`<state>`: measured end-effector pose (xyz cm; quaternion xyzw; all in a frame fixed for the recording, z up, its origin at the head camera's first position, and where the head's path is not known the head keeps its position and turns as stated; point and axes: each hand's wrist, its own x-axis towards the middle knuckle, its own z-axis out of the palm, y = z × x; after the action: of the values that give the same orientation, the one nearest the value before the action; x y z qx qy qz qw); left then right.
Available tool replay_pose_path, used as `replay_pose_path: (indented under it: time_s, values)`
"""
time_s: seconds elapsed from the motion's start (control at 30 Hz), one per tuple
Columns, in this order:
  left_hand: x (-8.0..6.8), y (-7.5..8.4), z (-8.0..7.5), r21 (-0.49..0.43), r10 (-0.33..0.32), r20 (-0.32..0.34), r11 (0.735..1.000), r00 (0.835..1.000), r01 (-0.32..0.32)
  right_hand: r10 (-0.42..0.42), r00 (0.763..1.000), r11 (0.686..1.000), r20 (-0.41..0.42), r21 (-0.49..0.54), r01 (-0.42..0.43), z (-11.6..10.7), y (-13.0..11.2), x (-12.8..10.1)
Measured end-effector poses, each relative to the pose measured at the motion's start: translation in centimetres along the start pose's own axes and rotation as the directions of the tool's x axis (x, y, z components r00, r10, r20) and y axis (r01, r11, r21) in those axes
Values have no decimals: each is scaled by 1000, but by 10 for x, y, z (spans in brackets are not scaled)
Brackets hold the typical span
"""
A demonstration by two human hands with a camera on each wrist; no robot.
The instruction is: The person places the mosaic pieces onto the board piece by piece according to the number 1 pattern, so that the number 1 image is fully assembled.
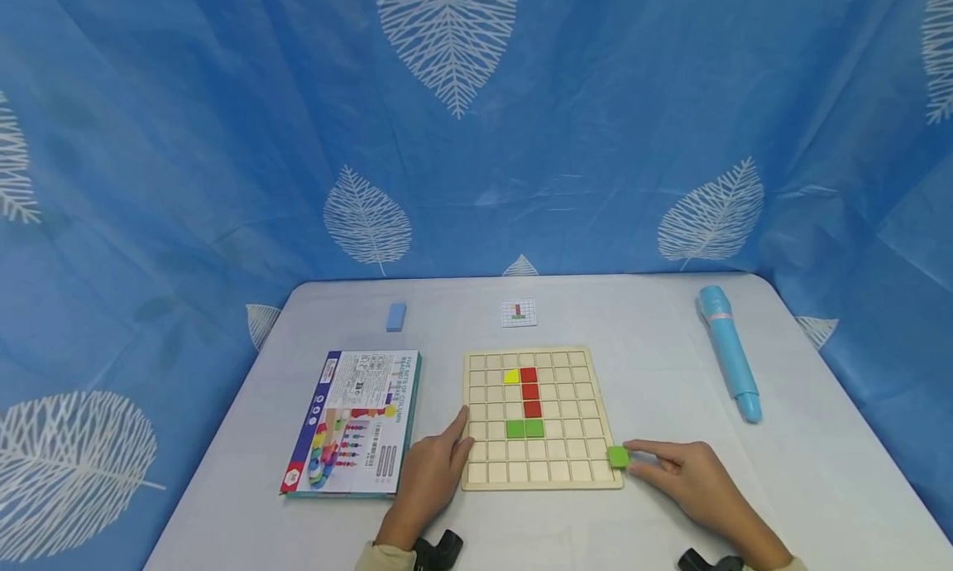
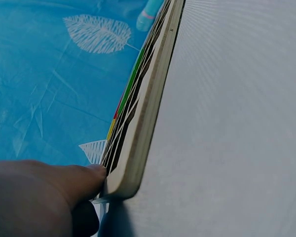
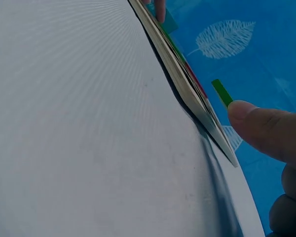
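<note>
A wooden grid board [image 1: 588,405] lies at the table's middle. On it sit a yellow tile [image 1: 510,376], a column of three red tiles [image 1: 529,391] and two green tiles [image 1: 524,429]. My right hand [image 1: 634,457] pinches a loose green tile [image 1: 617,457] at the board's lower right edge. In the right wrist view this green tile [image 3: 221,92] stands above the board's edge [image 3: 187,89], against my fingertip [image 3: 246,112]. My left hand [image 1: 454,439] rests with relaxed fingers against the board's left edge. In the left wrist view a fingertip [image 2: 89,177] touches the board's rim [image 2: 143,113].
A colourful box [image 1: 353,422] lies left of the board. At the back are a small blue block [image 1: 396,317] and a pattern card [image 1: 519,312]. A light blue pen-shaped device [image 1: 730,352] lies at the right. Blue leaf-print cloth surrounds the white table [image 1: 670,331].
</note>
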<state>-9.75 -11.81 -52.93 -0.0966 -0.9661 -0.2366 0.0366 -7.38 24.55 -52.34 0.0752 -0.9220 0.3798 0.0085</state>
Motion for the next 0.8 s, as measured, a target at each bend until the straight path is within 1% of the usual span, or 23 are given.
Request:
replay_pose_path:
  time_s: [0.17, 0.33, 0.43, 0.67, 0.8]
  values:
    - [0, 0, 0, 1, -4, 5, 1000, 1000, 4, -44, 999, 999, 11, -22, 45, 3, -3, 6]
    - [0, 0, 0, -2, -2, 2, 1000, 1000, 2, -75, 997, 997, 2, -37, 75, 8, -6, 12]
    - [0, 0, 0, -3, -2, 2, 1000, 1000, 2, -92, 996, 995, 1, -24, 92, 12, -9, 16]
    - [-1, 0, 1, 4, 18, -34, 1000, 999, -17, -130, 991, 991, 25, 2, 130, 19, -16, 25]
    - [-1, 0, 1, 5, 15, -33, 1000, 999, -15, -142, 989, 990, 40, 27, 141, 23, -21, 31]
